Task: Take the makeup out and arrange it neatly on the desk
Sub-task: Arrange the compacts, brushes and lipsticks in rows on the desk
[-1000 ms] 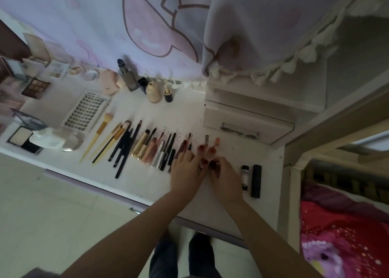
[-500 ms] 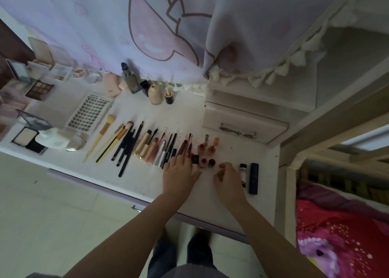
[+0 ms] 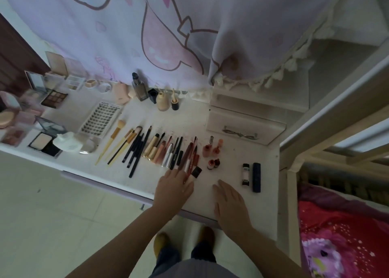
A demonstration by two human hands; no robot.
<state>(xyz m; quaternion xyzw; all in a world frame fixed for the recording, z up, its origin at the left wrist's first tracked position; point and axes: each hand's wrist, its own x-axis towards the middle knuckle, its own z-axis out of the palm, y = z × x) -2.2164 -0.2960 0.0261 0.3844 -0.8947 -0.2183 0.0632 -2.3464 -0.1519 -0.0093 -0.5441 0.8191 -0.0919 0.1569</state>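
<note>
On the white desk, makeup lies in a row: brushes, dark pencils, gold and pink tubes, red lip pencils. Two nail polish bottles stand beside them, with two small red bottles in front. My left hand rests near the front edge, its straight fingers touching the near ends of the lip pencils and a black-capped tube. My right hand lies flat on the desk and holds nothing.
A white tube and a black tube lie to the right. A small drawer box stands behind. A lash tray, palettes, compacts and bottles fill the left and back. A bed is at right.
Both hands have drawn back from the small red bottles toward the desk's front edge. The right hand has let go and flattened. The black-capped tube now lies by my left fingers.
</note>
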